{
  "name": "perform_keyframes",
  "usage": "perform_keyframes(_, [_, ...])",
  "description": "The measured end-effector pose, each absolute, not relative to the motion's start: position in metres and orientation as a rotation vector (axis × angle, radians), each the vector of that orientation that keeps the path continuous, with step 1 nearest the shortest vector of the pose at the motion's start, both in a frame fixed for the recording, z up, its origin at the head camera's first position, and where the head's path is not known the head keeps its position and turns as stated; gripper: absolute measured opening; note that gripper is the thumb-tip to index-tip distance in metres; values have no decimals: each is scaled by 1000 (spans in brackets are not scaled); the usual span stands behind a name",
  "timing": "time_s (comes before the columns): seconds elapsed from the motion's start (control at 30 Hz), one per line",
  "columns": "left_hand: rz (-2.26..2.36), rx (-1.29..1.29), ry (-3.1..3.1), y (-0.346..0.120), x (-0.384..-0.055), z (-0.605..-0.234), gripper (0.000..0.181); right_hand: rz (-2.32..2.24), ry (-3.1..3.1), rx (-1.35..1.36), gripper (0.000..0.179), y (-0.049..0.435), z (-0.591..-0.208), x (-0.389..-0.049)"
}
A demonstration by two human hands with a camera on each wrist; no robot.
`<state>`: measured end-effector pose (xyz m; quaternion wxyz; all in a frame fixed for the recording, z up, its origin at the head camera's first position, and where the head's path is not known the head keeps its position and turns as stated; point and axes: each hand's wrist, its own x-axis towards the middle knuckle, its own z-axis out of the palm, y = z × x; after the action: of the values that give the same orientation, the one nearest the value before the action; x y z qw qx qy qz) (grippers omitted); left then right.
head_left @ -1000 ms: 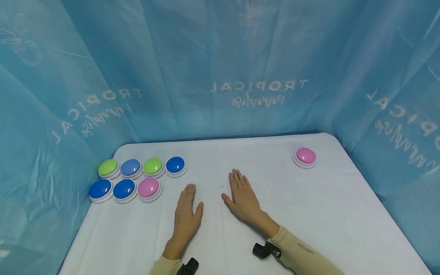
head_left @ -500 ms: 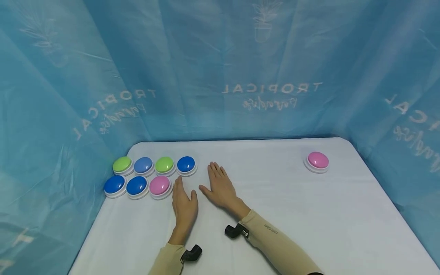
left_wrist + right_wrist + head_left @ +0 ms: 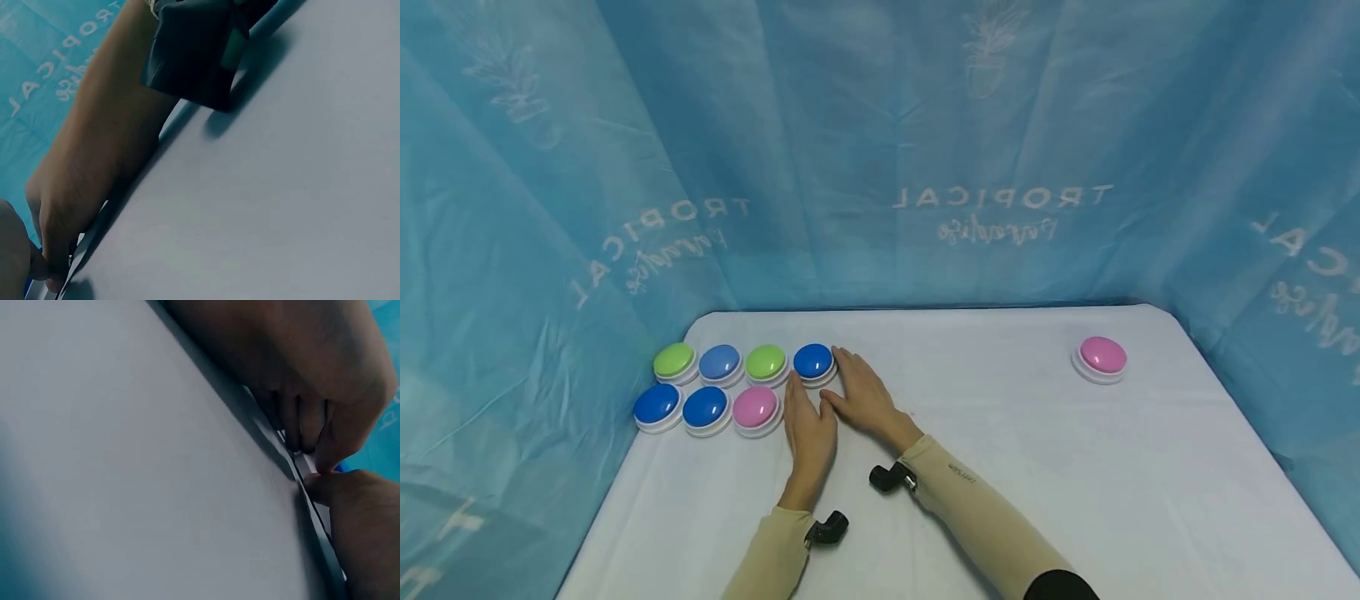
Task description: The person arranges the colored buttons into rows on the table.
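One left hand (image 3: 811,429) and one right hand (image 3: 867,396), fingers loosely straight, flanking a blue button (image 3: 812,360) left of frame centre. Seemingly at the lining-up step, calling for light, even pressure. Glossy dome, round white base; around, matte tablecloth (image 3: 1150,467); above, creased curtain (image 3: 850,150).

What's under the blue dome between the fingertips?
Under the blue dome shows a white base, seemingly resting on the table. The left hand and right hand flank it, perhaps covering its edges. Whatever lies directly beneath the base is hidden.
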<state>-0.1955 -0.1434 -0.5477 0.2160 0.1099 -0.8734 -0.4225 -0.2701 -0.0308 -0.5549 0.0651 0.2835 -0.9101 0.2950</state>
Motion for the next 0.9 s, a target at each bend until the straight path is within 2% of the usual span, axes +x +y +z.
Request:
perform_keyframes(0.2, [-1178, 289, -2426, -144, -202, -544, 71, 853, -2760, 841, 81, -30, -556, -279])
perform_keyframes(0.63, [-1083, 204, -2375, -139, -184, -555, 70, 980, -2724, 824, 80, -13, -563, -257])
perform_keyframes(0.9, [-1051, -27, -2433, -123, -162, -554, 74, 1091, -2640, 762, 76, 22, -559, -235])
